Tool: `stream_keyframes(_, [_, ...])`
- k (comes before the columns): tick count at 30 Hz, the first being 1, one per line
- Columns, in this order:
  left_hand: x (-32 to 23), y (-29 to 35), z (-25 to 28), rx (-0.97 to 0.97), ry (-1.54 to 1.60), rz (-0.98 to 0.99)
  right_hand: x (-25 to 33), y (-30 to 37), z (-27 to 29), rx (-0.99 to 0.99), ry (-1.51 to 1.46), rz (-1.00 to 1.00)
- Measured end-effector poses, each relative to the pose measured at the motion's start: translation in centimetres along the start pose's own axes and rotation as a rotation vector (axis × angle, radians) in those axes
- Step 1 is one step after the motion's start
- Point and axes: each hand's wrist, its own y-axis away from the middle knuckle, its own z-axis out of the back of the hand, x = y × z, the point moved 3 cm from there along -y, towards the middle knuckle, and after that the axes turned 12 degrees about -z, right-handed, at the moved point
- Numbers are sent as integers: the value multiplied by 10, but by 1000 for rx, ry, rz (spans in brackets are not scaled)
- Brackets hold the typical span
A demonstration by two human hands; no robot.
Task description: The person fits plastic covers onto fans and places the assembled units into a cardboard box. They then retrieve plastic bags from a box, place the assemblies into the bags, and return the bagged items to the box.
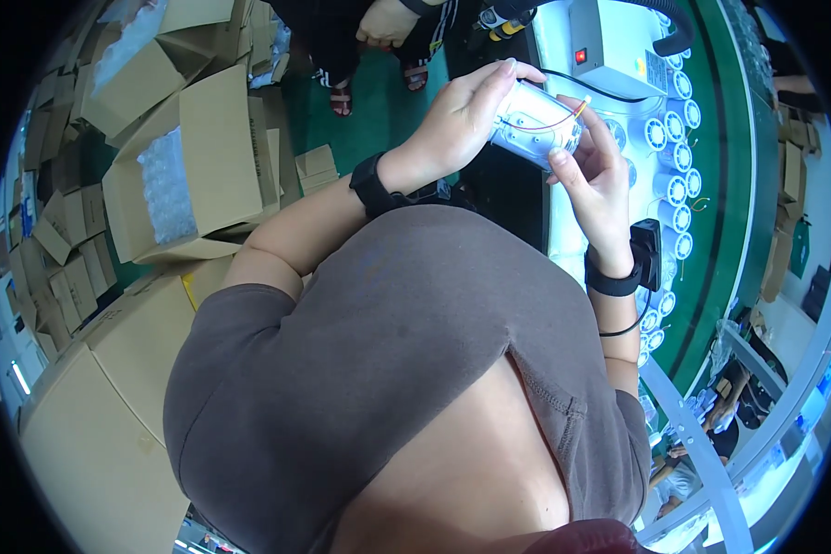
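Between my two hands is a white cylindrical housing (529, 122) with small round studs on its side and thin wires, one with an orange end, running across it. My left hand (468, 113) grips its left end, fingers wrapped over the top. My right hand (597, 175) holds the other end, thumb pressed at its lower edge and fingers behind. The housing lies tilted, raised above the table edge. Similar white cylinders (676, 159) stand in rows on the table to the right, several with short wires sticking out.
A grey box-shaped device (616, 51) with a red switch and a black hose stands at the table's far end. Open cartons (217, 152) with bubble wrap are at left, beside a large closed carton (111, 406). Another person's hand (387, 22) shows at the top; others are at far right.
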Motion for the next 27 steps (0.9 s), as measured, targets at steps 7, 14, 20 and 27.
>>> stream_keyframes(7, [-1, 0, -2, -15, 59, 13, 4, 5, 0, -44, 57, 29])
stream_keyframes(14, [1, 0, -1, -10, 81, 20, 8, 8, -3, -92, 60, 72])
stream_keyframes(20, [0, 1, -2, -8, 83, 58, 9, 8, -3, -67, 148, -54])
stream_keyframes(27, [-2, 0, -4, 63, 146, 62, 6, 6, -10, -85, 82, -17])
